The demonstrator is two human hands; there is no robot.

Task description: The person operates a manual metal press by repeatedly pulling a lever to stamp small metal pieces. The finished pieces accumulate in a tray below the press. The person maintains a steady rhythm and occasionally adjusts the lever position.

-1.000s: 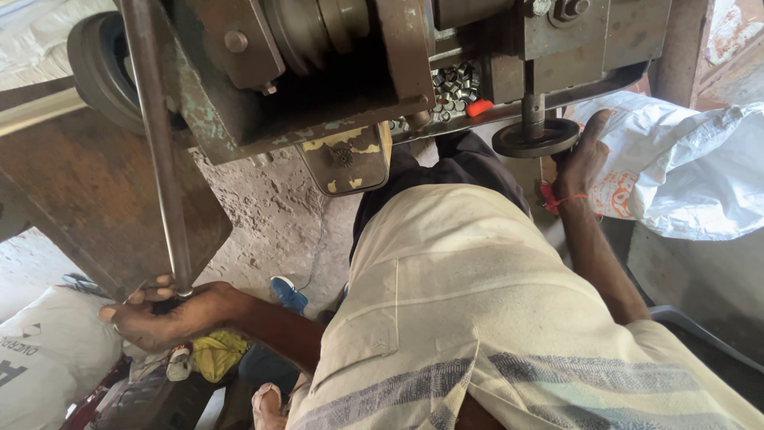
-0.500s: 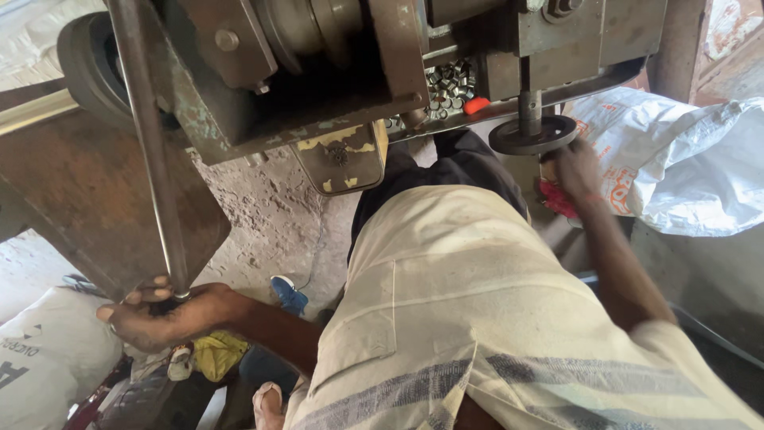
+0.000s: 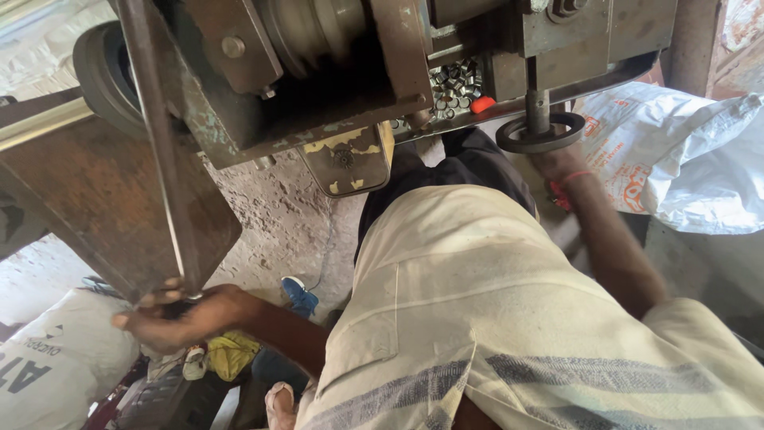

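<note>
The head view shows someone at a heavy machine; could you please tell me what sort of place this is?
Probably a small metalworking workshop. A heavy, worn machine with a handwheel fills the top, a heap of small metal cylinders lies on it, and white sacks lie beside it.

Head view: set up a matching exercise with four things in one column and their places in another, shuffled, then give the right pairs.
Things:
1. left hand
2. right hand
3. round handwheel
4. white sack

Places:
A. on a vertical shaft under the machine
B. at the lower end of the long metal lever
C. far right, beside the arm
D. just under the handwheel

Pairs: 1-B, 2-D, 3-A, 4-C
</note>
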